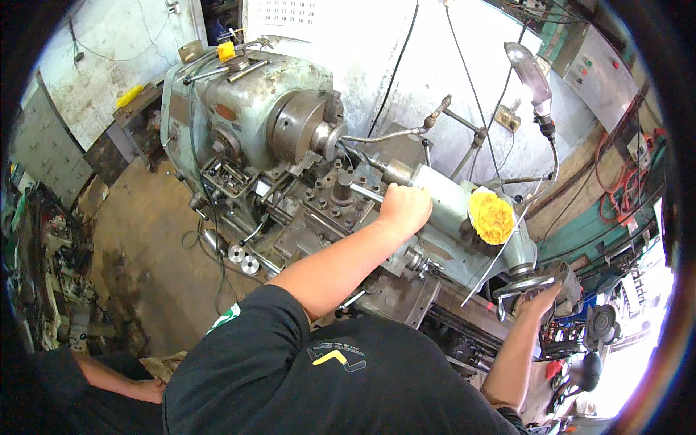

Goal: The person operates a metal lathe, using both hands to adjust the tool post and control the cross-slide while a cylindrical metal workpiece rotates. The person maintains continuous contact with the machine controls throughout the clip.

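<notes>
My left hand [406,208] is closed in a fist round the end of a silver lever [366,191]. That lever reaches out from the round hub of the tool post [341,192] on the lathe. Far to the right, my right hand [538,299] grips the tailstock handwheel [523,286]; part of its fingers is hidden. A drill bit [354,154] sticks out of the tailstock quill [397,172] toward a round metal workpiece [325,139] in the chuck [293,129]. Whether its tip is inside the workpiece I cannot tell.
A yellow cloth [491,217] lies on the tailstock beside a thin pale rod [495,254]. A jointed pipe [384,136] points at the workpiece. The work lamp [531,76] hangs behind. At lower left shows another person's forearm [119,380]. Two metal discs [243,259] sit near the lathe's front.
</notes>
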The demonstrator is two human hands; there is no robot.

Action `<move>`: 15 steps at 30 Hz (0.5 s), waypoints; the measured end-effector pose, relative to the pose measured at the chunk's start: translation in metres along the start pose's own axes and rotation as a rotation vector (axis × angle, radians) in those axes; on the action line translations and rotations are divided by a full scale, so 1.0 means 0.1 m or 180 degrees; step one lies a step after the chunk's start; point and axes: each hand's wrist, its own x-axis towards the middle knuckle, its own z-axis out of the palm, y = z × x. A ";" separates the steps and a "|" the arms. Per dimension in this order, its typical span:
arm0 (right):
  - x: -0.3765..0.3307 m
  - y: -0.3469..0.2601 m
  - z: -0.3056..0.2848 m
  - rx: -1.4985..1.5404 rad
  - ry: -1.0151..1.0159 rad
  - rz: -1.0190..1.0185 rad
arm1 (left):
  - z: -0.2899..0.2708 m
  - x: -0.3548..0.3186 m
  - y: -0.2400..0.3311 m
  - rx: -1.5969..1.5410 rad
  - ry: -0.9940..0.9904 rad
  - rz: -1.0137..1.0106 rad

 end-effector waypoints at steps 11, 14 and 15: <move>0.62 -0.39 0.21 -0.0910 -0.0071 0.2113 | 0.02 0.01 0.00 -0.0089 0.0063 0.0021; 0.78 -0.37 0.13 -0.1225 -0.0287 0.1987 | 0.03 0.01 0.00 -0.0083 0.0079 0.0011; 0.85 -0.36 0.11 -0.1299 -0.0341 0.1926 | 0.03 0.01 0.00 -0.0092 0.0079 0.0003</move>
